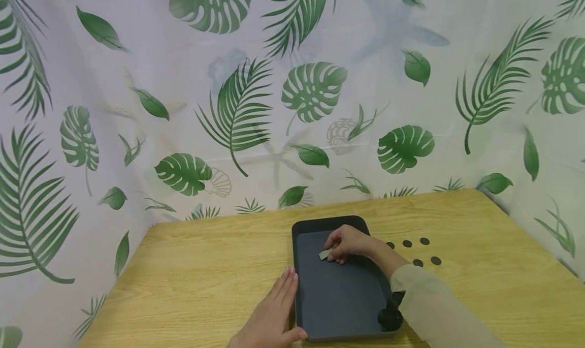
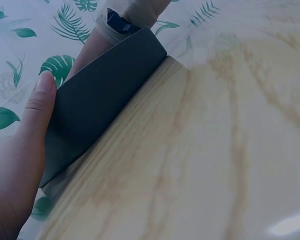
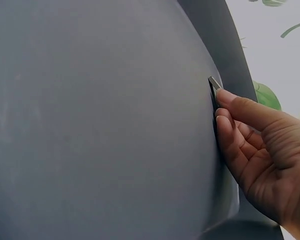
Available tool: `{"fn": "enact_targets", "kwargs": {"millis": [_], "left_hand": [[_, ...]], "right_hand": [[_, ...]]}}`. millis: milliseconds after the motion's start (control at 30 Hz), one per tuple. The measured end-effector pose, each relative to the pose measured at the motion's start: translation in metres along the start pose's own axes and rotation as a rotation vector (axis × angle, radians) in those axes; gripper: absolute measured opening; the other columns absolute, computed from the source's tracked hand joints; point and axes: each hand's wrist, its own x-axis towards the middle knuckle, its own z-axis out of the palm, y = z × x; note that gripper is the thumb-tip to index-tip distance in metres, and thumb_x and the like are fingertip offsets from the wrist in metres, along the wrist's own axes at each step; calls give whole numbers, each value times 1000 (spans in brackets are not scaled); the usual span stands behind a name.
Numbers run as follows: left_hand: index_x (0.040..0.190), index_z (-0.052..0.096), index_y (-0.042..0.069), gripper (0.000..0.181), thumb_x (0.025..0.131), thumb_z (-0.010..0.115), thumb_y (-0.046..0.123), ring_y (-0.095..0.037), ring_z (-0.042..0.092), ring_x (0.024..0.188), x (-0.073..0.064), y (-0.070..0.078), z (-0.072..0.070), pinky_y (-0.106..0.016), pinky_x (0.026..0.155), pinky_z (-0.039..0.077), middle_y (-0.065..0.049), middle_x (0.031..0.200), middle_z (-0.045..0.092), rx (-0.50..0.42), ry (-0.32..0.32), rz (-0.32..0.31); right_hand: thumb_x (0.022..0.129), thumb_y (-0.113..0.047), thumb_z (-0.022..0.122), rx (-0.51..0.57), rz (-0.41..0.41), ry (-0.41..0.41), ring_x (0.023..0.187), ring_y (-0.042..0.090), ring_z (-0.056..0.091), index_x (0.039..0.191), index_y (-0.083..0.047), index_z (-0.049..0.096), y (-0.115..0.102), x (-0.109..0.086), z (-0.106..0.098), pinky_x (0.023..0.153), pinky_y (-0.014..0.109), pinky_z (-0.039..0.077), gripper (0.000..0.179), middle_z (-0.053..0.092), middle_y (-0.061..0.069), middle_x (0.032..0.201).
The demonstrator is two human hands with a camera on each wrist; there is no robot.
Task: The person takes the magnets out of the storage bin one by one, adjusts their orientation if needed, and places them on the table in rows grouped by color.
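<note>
A dark grey rectangular baking tray (image 1: pixel 343 297) lies on the wooden table. Along its left wall rests my left hand (image 1: pixel 274 312), fingers straight against the side and thumb at the near left corner. The left wrist view shows the thumb (image 2: pixel 40 100) touching the tray's outer wall (image 2: pixel 105 90). Over the tray's far half, my right hand (image 1: pixel 349 242) pinches a small flat, pale grey rectangular piece (image 1: pixel 325 254) between thumb and fingers. Seen from the right wrist, the piece (image 3: pixel 215 82) is thin, and my curled fingers hide part of it. Whether it touches the tray floor I cannot tell.
Several small dark round discs (image 1: pixel 425 241) lie on the table (image 1: pixel 205 277) to the right of the tray, one partly behind my right forearm. A black device (image 1: pixel 390 315) is at the right sleeve. A leaf-patterned cloth (image 1: pixel 311 134) hangs behind the table.
</note>
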Motion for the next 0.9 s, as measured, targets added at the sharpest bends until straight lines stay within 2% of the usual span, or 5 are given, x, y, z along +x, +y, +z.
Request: {"fn": "enact_targets", "kwargs": {"millis": [267, 467, 567, 800, 900], "left_hand": [[147, 21, -8, 95, 91, 22, 69, -31, 11, 145, 0, 0, -1, -14, 112, -8, -24, 155, 16, 11, 5, 3], [146, 21, -9, 96, 91, 17, 70, -33, 11, 144, 1, -2, 1, -15, 113, -8, -25, 154, 16, 16, 17, 24], [146, 21, -9, 95, 92, 18, 69, -32, 11, 145, 1, -2, 2, -16, 114, -6, -24, 155, 15, 10, 25, 27], [147, 18, -7, 92, 93, 26, 67, -30, 8, 145, 0, -1, 0, -34, 116, 21, -22, 156, 12, -27, 2, 8], [148, 17, -7, 93, 93, 25, 67, -30, 7, 145, 0, 0, -2, -39, 114, 26, -22, 156, 11, -33, -11, -2]], "right_hand": [[78, 2, 71, -87, -30, -6, 55, 13, 64, 99, 8, 70, -7, -1, 1, 54, 32, 57, 22, 70, 12, 72], [78, -1, 73, -219, -37, -21, 56, 16, 66, 93, 1, 72, -14, 1, 3, 53, 29, 56, 15, 70, 7, 71], [79, -2, 73, -246, -35, -29, 57, 17, 66, 92, 0, 72, -17, 2, 5, 54, 29, 56, 13, 70, 6, 71], [79, -1, 72, -215, -24, -37, 59, 19, 68, 93, 1, 72, -20, 2, 7, 56, 30, 57, 14, 71, 8, 73], [80, -1, 72, -179, -29, -46, 60, 19, 68, 94, 2, 72, -20, 1, 7, 56, 31, 57, 15, 71, 9, 73]]}}
